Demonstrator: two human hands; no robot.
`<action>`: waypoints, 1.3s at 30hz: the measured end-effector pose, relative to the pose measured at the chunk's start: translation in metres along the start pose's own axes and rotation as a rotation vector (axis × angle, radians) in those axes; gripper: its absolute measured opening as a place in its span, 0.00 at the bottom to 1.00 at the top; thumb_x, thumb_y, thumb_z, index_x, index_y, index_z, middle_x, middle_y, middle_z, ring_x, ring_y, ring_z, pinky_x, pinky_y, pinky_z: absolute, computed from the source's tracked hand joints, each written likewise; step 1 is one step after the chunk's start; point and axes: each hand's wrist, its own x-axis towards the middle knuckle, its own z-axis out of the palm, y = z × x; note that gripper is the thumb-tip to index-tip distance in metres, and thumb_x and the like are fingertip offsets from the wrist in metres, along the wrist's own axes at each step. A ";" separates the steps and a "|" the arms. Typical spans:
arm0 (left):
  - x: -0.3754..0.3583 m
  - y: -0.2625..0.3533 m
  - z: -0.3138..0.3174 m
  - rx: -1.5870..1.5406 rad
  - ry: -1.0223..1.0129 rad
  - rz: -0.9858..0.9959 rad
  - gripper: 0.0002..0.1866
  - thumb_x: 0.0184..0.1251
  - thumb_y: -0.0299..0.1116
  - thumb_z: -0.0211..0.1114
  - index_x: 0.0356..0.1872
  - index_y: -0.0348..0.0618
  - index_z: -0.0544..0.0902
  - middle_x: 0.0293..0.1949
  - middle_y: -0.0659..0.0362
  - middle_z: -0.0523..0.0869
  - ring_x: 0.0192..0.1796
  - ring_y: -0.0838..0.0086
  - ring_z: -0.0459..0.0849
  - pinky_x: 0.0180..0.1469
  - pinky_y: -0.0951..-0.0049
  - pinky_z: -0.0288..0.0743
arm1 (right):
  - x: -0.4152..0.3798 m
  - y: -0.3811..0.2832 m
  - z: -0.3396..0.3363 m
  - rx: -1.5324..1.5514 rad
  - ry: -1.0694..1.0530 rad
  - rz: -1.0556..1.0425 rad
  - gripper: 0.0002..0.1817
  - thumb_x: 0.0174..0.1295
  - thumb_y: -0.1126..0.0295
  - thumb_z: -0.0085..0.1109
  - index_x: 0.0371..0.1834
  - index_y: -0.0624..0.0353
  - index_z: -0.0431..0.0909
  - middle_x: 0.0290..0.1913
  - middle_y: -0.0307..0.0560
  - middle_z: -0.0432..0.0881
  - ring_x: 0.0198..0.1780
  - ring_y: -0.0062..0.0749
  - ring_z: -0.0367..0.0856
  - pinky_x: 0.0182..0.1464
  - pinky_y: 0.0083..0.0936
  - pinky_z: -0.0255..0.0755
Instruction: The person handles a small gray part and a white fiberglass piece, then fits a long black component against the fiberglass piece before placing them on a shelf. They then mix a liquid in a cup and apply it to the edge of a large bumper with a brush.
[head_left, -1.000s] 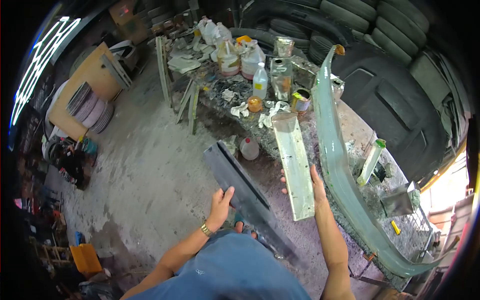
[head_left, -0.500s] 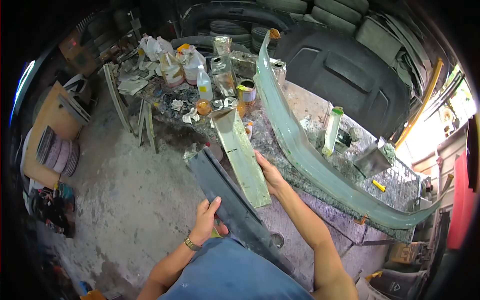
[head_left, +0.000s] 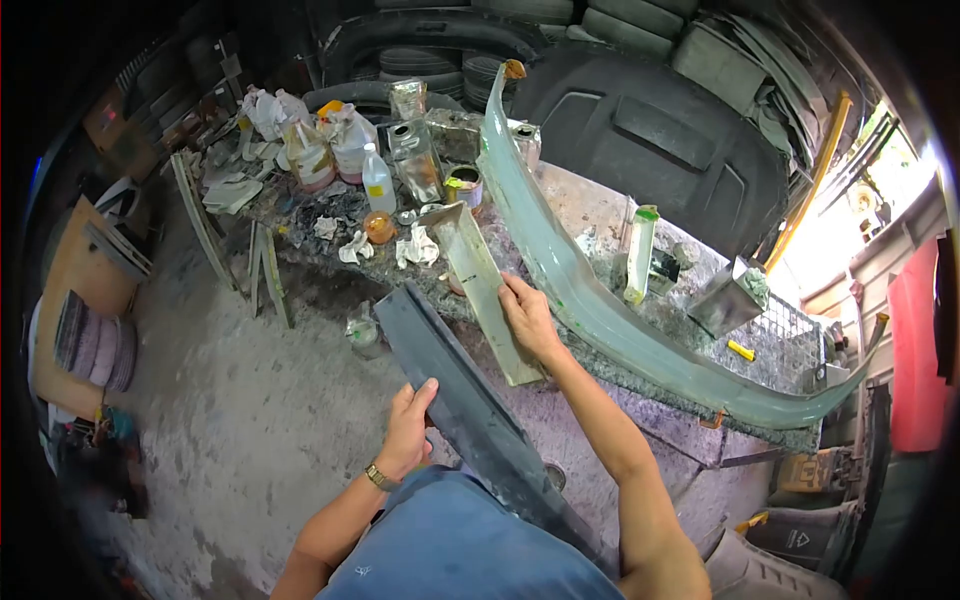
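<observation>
My left hand (head_left: 407, 428) grips the near edge of a long dark grey trim panel (head_left: 460, 400) that slants from my lap up toward the bench. My right hand (head_left: 528, 318) holds a pale green-white trim strip (head_left: 482, 285), whose far end lies over the edge of the workbench (head_left: 600, 225). Just beyond that strip, a long curved pale green bumper piece (head_left: 590, 300) rests along the bench. My blue shirt fills the bottom of the view.
The bench carries jugs and bottles (head_left: 330, 145), metal cans (head_left: 412, 150), rags (head_left: 415, 245), a spray can (head_left: 640, 255) and a tin (head_left: 730, 300). A black car hood panel (head_left: 650, 140) and tyres stand behind. Sanding discs (head_left: 95, 340) lie at left on the concrete floor (head_left: 250, 400).
My view has swung right and closer to the bench. My right hand has slid up the pale strip and carried it toward the bench edge; the dark panel stays in my left hand.
</observation>
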 end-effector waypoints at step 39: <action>0.016 0.009 -0.002 0.022 -0.180 0.065 0.14 0.72 0.31 0.53 0.52 0.35 0.76 0.48 0.60 0.81 0.49 0.78 0.77 0.53 0.75 0.70 | -0.062 -0.078 0.001 -0.188 -0.033 -0.115 0.16 0.62 0.73 0.52 0.53 0.63 0.78 0.39 0.51 0.76 0.39 0.42 0.80 0.44 0.29 0.73</action>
